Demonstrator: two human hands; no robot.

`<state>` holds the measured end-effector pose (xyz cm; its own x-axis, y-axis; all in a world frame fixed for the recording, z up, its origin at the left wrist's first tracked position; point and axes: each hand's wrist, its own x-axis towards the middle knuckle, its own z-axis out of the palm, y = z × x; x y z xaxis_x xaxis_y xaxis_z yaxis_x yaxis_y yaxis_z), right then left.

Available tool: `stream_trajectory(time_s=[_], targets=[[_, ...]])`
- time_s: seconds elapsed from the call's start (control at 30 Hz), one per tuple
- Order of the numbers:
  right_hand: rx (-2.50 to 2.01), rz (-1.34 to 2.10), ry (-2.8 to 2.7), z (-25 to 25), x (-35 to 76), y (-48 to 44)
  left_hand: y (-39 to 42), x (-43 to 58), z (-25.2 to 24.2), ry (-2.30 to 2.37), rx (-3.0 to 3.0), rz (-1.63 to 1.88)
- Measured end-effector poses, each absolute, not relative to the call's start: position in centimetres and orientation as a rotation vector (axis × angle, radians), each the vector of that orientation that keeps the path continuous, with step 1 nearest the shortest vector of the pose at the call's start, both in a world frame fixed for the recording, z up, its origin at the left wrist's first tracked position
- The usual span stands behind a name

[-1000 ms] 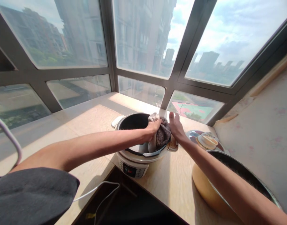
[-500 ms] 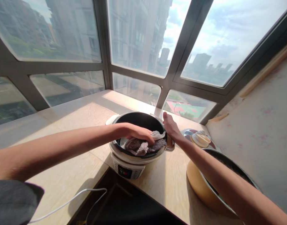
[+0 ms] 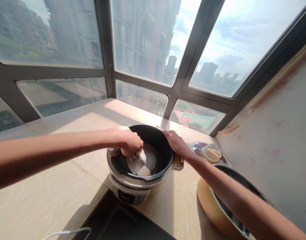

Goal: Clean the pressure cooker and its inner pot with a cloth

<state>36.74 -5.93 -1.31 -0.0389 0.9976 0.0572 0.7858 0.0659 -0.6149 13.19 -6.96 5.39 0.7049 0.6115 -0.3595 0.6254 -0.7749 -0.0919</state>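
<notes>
A white electric cooker (image 3: 140,182) stands on the counter, its control panel facing me. Inside it is a black inner pot (image 3: 165,158) with a greyish bottom. My left hand (image 3: 132,142) reaches over the pot's left side, fingers closed around a greyish cloth (image 3: 136,164); part of the cloth hangs down into the pot and part lies over the left rim. At the right rim, my right hand (image 3: 177,143) is closed on the pot's edge, thumb up, just above the cooker's side handle (image 3: 178,162). Its other fingers are largely hidden.
Right of the cooker stands a large tan round vessel (image 3: 209,203) with a dark inside. Behind it lies a round lid (image 3: 211,152) with a pale knob. Windows and a papered wall (image 3: 275,146) enclose the counter. A white cord (image 3: 68,232) runs at the lower left.
My left hand has moved left across the pot with the cloth, uncovering the pot's bottom. My right hand stays at the right rim. The view has shifted slightly.
</notes>
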Motion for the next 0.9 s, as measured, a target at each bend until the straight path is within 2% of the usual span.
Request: stream_trajectory(time_s=[0.07,0.23,0.3,0.67,0.83,0.9], targets=[[-1.774,0.582,-1.876,-1.4,36.7,-5.9,-6.7,12.9,4.6,1.015,3.015,-0.586],[-1.783,0.566,-1.921,-1.2,36.6,-6.0,-3.8,13.1,2.0,0.796,3.409,-0.031],[-1.801,0.558,-1.937,-1.1,36.5,-6.1,-2.6,13.7,1.1,0.681,3.502,0.071],[-1.834,0.572,-1.946,-0.7,36.2,-6.2,-2.2,17.8,-1.5,0.271,3.453,-0.249],[-1.847,0.544,-1.967,-0.6,36.2,-6.2,-1.4,15.9,-1.4,0.122,3.424,-0.015],[-1.839,0.535,-1.98,-0.6,36.3,-6.2,-1.5,14.5,-0.9,0.19,3.427,-0.041]])
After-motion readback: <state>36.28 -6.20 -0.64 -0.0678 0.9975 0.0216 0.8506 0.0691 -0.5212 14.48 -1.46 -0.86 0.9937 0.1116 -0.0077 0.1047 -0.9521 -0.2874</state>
